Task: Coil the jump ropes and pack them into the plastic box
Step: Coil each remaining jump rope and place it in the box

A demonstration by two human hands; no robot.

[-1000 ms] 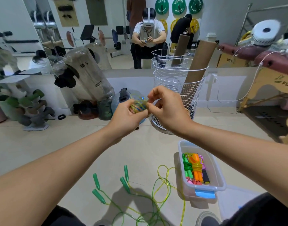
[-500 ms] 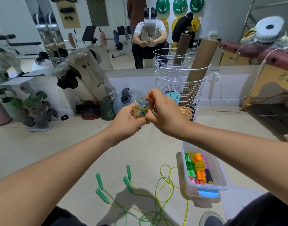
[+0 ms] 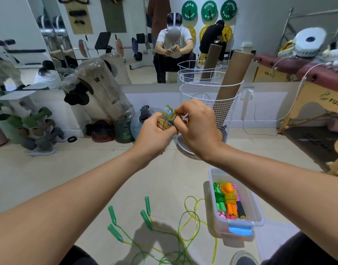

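My left hand (image 3: 154,133) grips a small coiled jump rope (image 3: 167,119), a yellow-green and blue bundle held up in front of me. My right hand (image 3: 197,124) pinches a loop of that same bundle from the right. The clear plastic box (image 3: 257,211) stands on the floor at lower right and holds coiled green, orange and pink ropes. Loose yellow-green ropes with green handles (image 3: 148,213) lie tangled on the floor between my knees.
A white wire basket (image 3: 227,111) with cardboard tubes stands behind my hands. Wrapped weight plates, a water jug and a dumbbell rack line the mirror wall at left. A wooden massage table (image 3: 317,88) fills the right side.
Both hands stayed raised with the bundle while my right fingers worked a rope loop over its top. The view drifted slightly.
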